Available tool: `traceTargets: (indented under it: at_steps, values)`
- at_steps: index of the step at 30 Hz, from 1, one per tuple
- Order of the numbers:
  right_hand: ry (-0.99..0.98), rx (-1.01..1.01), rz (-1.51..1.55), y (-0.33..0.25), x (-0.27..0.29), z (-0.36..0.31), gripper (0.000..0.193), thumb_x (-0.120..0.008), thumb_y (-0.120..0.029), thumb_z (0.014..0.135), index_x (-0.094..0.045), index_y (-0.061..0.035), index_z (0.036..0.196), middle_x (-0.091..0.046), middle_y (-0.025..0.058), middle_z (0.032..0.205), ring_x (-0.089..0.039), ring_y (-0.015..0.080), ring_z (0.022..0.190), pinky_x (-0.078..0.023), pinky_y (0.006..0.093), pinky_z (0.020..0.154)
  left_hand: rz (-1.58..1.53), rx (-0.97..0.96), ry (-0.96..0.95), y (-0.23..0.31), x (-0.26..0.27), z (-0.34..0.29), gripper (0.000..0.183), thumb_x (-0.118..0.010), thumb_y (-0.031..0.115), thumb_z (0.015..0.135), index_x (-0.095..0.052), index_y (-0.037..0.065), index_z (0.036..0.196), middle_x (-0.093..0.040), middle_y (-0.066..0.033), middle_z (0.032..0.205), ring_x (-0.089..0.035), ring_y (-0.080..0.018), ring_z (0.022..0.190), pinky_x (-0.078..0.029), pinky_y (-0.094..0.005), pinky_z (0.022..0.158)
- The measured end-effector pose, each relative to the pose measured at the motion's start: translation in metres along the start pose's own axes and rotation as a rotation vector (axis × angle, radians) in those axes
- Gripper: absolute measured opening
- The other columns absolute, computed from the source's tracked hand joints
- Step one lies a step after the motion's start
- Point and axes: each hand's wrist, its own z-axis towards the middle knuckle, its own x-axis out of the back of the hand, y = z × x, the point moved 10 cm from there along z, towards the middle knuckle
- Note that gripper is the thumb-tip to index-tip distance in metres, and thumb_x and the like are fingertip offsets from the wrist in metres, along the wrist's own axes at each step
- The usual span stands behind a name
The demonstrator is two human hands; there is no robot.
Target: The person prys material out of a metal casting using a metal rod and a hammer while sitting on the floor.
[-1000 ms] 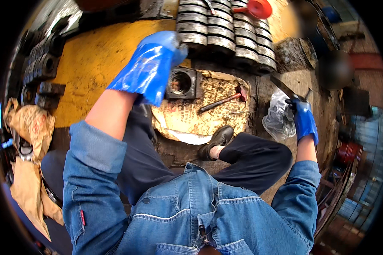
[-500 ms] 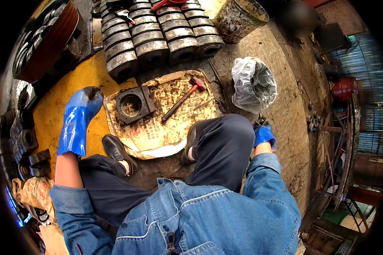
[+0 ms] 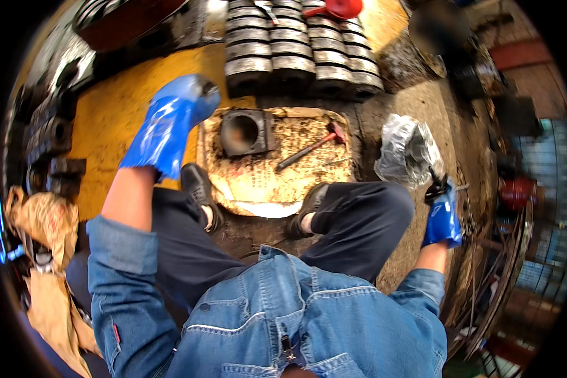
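My left hand, in a blue rubber glove blackened at the end, hovers beside the upper left corner of a stained cardboard sheet; its fingers are hidden from above. Close to its right, a dark square metal block with a round bore lies on the sheet. A hammer with a red head and dark handle rests right of the block. Out past my right knee, my right hand, gloved in blue with black fingers, is closed around something small that I cannot make out, just below a clear plastic bag.
Rows of stacked metal blocks stand beyond the sheet, with a red object on top. A grimy bucket is at the far right. More metal blocks and brown paper sacks lie at the left. My shoes flank the sheet.
The view has shifted, so the block, hammer and bag sit further right in it. My right hand has moved outward and away from my knee. The block and hammer remain on the sheet.
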Motion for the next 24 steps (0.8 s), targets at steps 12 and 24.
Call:
traceTargets:
  at_steps: [12, 24]
  values:
    - [-0.606, 0.729, -2.014, 0.278, -0.37, 0.109, 0.008, -0.058, -0.009, 0.084, -0.064, -0.0054, 0.086, -0.061, 0.0152, 0.072, -0.058, 0.029, 0.06, -0.045, 0.0348, 0.056, -0.007, 0.184, 0.111, -0.056, 0.025, -0.012, 0.033, -0.056, 0.037, 0.087, -0.071, 0.017, 0.109, -0.07, -0.0116, 0.106, -0.066, -0.0332, 0.098, -0.054, -0.0433, 0.085]
    - [-0.254, 0.694, -2.432, 0.317, -0.42, 0.156, 0.021, -0.06, -0.003, 0.08, -0.072, -0.0063, 0.098, -0.069, 0.0204, 0.098, -0.067, 0.0371, 0.096, -0.054, 0.0407, 0.082, -0.1, 0.17, 0.008, -0.056, 0.031, -0.015, 0.031, -0.057, 0.031, 0.088, -0.072, 0.016, 0.11, -0.07, -0.0108, 0.112, -0.067, -0.0306, 0.104, -0.054, -0.0457, 0.088]
